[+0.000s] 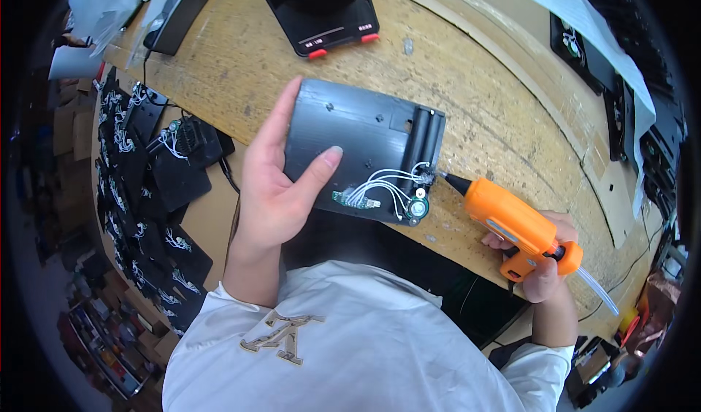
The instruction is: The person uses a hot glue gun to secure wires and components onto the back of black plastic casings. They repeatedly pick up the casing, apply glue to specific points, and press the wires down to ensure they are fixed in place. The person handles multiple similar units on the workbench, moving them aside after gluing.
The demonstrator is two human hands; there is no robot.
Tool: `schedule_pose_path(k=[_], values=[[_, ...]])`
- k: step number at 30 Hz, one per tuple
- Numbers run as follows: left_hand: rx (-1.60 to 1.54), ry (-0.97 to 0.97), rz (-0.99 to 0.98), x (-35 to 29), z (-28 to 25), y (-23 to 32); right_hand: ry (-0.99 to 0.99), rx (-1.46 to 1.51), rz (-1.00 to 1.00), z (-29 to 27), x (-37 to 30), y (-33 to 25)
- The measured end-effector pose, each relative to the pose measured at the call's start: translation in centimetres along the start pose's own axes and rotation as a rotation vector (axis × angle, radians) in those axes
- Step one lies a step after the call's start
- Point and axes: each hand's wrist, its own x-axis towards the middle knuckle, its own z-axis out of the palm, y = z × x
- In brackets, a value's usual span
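Black panel (350, 131), wired, gluing seemingly only part-done, is clasped by the left hand (274, 193) over the table's (485, 109) near edge; the right hand (542, 282) wraps the glue gun (511, 211).

Left thumb (319, 172) straight, right fingers (564, 227) bent

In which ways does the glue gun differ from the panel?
The glue gun is mainly orange, while the panel is black. The glue gun tapers to a narrow nozzle; the panel is broad and flat, with white wires. The right hand grips the glue gun; the left hand holds the panel. Both are hand-held.
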Motion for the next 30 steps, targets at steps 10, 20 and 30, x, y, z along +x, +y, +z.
schedule_pose_path(k=[10,20,30], values=[[0.032,-0.022,0.066,0.1,-0.1,0.3,0.065,0.052,-0.001,0.6,0.3,-0.3],[0.007,-0.023,0.054,-0.1,0.1,0.1,0.141,0.075,0.007,1.6,1.0,-0.7],[0.045,-0.049,0.077,-0.1,-0.2,0.2,0.033,-0.336,-0.071,1.2,1.8,-2.5]])
